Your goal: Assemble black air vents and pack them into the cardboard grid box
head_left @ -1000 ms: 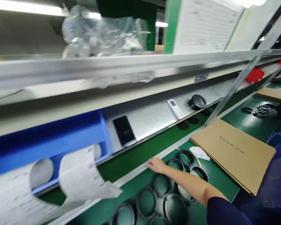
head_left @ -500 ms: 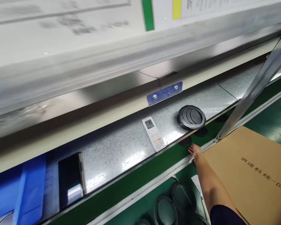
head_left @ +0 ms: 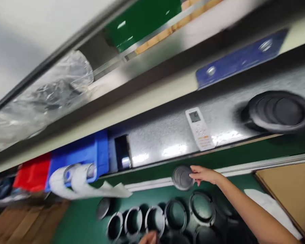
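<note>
In the head view, my right hand (head_left: 204,174) reaches in from the right with its fingers closed on the edge of a round dark grey air vent louvre (head_left: 182,178). It is held tilted above the green bench, over the white rail. Only a small blurred part of my left hand (head_left: 149,238) shows at the bottom edge, close to the row of black vent rings (head_left: 155,222); its fingers cannot be made out. A loose dark disc (head_left: 103,208) stands at the left end of that row.
On the metal shelf are a large round vent (head_left: 279,112), a white remote control (head_left: 200,129) and a dark phone (head_left: 122,152). Blue bin (head_left: 103,152) and red bin (head_left: 33,173) sit left, with white label rolls (head_left: 78,181). A cardboard box (head_left: 289,189) is at right.
My right hand, empty before near the dark discs under the shelf, now holds a vent louvre. The view has swung left, bringing the rings, bins and part of my left hand into sight.
</note>
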`<state>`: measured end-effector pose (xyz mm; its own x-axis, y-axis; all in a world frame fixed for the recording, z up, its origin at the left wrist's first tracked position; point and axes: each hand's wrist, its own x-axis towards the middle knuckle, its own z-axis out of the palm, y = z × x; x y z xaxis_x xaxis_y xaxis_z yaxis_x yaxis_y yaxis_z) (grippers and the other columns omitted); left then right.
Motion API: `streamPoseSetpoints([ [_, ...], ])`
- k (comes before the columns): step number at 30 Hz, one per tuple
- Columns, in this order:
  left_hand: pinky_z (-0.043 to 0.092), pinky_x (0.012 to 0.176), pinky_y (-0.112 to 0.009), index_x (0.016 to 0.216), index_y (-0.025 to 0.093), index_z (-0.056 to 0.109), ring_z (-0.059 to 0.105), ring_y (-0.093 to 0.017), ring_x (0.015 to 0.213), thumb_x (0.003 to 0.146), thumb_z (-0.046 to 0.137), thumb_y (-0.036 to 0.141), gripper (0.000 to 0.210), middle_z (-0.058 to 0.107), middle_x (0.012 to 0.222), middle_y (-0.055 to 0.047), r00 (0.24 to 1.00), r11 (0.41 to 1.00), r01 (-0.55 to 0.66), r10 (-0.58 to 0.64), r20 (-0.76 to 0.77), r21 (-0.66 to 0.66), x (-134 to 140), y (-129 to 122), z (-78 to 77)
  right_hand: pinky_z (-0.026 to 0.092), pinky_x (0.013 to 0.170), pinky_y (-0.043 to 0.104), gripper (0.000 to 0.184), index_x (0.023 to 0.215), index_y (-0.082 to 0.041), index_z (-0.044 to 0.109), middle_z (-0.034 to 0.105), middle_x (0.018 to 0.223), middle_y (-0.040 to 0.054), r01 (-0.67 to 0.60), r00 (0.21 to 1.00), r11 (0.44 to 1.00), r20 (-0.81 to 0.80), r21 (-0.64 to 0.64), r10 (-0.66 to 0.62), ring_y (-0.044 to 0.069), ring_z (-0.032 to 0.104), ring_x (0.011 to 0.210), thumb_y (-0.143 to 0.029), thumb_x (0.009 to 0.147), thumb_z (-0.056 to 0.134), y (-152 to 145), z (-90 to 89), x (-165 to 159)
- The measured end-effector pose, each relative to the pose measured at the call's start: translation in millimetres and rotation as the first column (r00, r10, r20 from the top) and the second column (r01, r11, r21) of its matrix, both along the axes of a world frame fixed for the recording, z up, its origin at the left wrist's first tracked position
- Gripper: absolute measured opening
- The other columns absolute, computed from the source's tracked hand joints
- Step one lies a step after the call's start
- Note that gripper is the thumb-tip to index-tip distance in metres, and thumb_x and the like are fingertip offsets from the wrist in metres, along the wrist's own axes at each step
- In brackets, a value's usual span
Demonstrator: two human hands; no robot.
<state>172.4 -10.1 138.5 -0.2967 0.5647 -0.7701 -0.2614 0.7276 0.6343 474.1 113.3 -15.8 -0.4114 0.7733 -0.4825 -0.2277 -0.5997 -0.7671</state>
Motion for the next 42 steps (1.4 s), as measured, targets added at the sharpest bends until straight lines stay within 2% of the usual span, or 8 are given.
streamPoseSetpoints([
  [3, 0.055, 0.092, -0.058, 0.134, 0.029, 0.057, 0.064, -0.037, 0.116, 0.086, 0.057, 0.063, 0.058, 0.07, 0.12, -0.014, 0.992, 0.994, -0.065, 0.074, 0.1, -0.082, -16, -18, -0.6, 0.041, 0.052, 0.022, 0.028, 0.082, -0.02, 0.047, 0.053, 0.061, -0.0071, -0.612, 0.761, 0.674, 0.073, 0.415, 0.645, 0.01, 0.056, 0.053, -0.042, 0.088, 0.064, -40, 66.5, -75],
  [6, 0.047, 0.101, -0.061, 0.132, 0.019, 0.059, 0.062, -0.04, 0.119, 0.087, 0.055, 0.064, 0.063, 0.07, 0.12, -0.018, 0.905, 0.994, 0.001, 0.046, 0.423, -0.111, -36, -40, -0.8, 0.039, 0.051, 0.022, 0.02, 0.085, -0.02, 0.047, 0.056, 0.067, -0.0064, -0.733, 0.636, 0.475, 0.241, 0.488, 0.733, 0.01, 0.057, 0.053, -0.035, 0.09, 0.06, -61, 120.2, -126],
  [11, 0.041, 0.109, -0.057, 0.114, 0.013, 0.069, 0.058, -0.039, 0.124, 0.086, 0.057, 0.058, 0.054, 0.069, 0.123, -0.018, 0.746, 0.983, -0.152, 0.048, 0.665, 0.101, -61, -63, 15.2, 0.049, 0.07, 0.028, 0.011, 0.099, -0.021, 0.056, 0.063, 0.088, 0.0008, -0.427, 0.9, 0.666, 0.356, 0.612, 0.251, 0.014, 0.06, 0.075, -0.031, 0.093, 0.056, -95, 148.9, -182],
  [15, 0.036, 0.115, -0.047, 0.126, 0.022, 0.065, 0.054, -0.028, 0.129, 0.088, 0.056, 0.046, 0.046, 0.068, 0.127, -0.008, 0.713, 0.877, -0.36, 0.038, 0.7, 0.319, -91, -68, 29.4, 0.049, 0.097, 0.04, 0.025, 0.112, -0.026, 0.065, 0.059, 0.116, 0.0083, -0.24, 0.919, 0.495, 0.36, 0.835, -0.16, 0.022, 0.055, 0.111, -0.036, 0.101, 0.045, -130, 148.8, -225],
  [20, 0.031, 0.116, -0.044, 0.138, 0.026, 0.055, 0.054, -0.026, 0.129, 0.083, 0.058, 0.046, 0.059, 0.067, 0.128, -0.008, 0.645, 0.811, -0.401, -0.081, 0.76, 0.426, -139, -87, 38.1, 0.046, 0.105, 0.049, 0.031, 0.122, -0.029, 0.067, 0.054, 0.132, 0.0094, -0.324, 0.868, 0.361, 0.426, 0.874, -0.253, 0.027, 0.045, 0.127, -0.034, 0.101, 0.044, -168, 161.1, -280],
  [24, 0.031, 0.116, -0.042, 0.138, 0.025, 0.055, 0.061, -0.023, 0.116, 0.083, 0.057, 0.043, 0.057, 0.071, 0.117, -0.007, 0.588, 0.764, -0.468, -0.107, 0.802, 0.445, -173, -111, 42.5, 0.039, 0.113, 0.051, 0.032, 0.119, -0.032, 0.069, 0.047, 0.141, 0.0076, -0.287, 0.915, 0.417, 0.376, 0.863, -0.148, 0.026, 0.04, 0.134, -0.038, 0.102, 0.043, -188, 181.8, -314],
  [32, 0.033, 0.115, -0.051, 0.141, 0.025, 0.05, 0.048, -0.031, 0.135, 0.084, 0.055, 0.052, 0.064, 0.057, 0.142, -0.011, 0.588, 0.774, -0.48, -0.065, 0.806, 0.412, -227, -131, 60.9, 0.036, 0.116, 0.041, 0.046, 0.106, -0.024, 0.074, 0.054, 0.131, 0.0099, -0.139, 0.971, 0.739, 0.238, 0.66, -0.03, 0.024, 0.046, 0.133, -0.056, 0.099, 0.041, -206, 202.7, -381],
  [42, 0.037, 0.113, -0.049, 0.141, 0.027, 0.051, 0.054, -0.028, 0.128, 0.088, 0.052, 0.052, 0.059, 0.058, 0.142, -0.01, 0.469, 0.76, -0.547, -0.069, 0.881, 0.35, -260, -148, 40.4, 0.042, 0.111, 0.038, 0.055, 0.105, -0.023, 0.075, 0.054, 0.135, 0.0092, -0.119, 0.959, 0.851, 0.281, 0.511, -0.034, 0.025, 0.045, 0.132, -0.068, 0.093, 0.045, -223, 200.0, -423],
])
